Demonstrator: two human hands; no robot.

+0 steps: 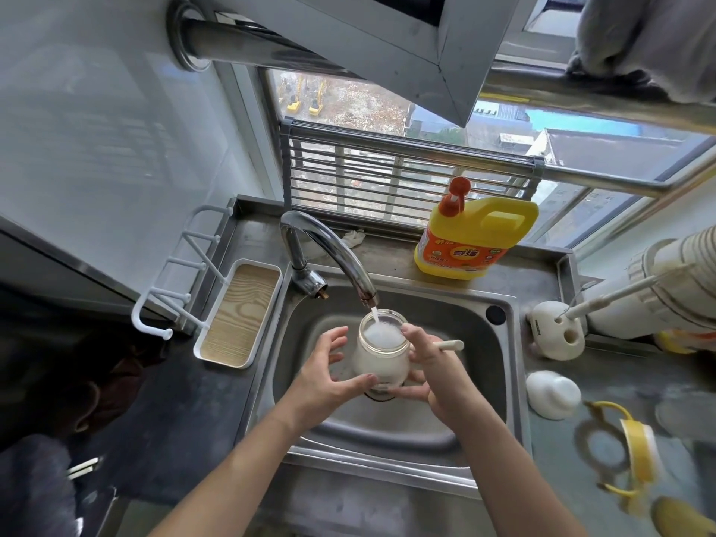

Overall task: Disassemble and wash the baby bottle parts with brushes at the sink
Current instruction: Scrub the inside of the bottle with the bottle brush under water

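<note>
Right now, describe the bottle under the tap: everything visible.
The bottle is a clear, wide-mouthed body, cap off, upright over the sink basin. White foamy water fills it nearly to the rim, and a thin stream from the faucet falls into its mouth. The left hand grips its left side, thumb low; the right hand wraps its right side and base, also holding a cream brush handle.

Two hands show, one left hand (329, 377) and one right hand (434, 377). There is one bottle (381, 358), one faucet (329, 246), one sink (457, 327), one jug (472, 242) and one tray (242, 312). Brushes number two: a handle (449, 345) and a standing brush (620, 296) in the one holder (558, 337). One cap (552, 395) and one collar (635, 455) complete the count.
</note>
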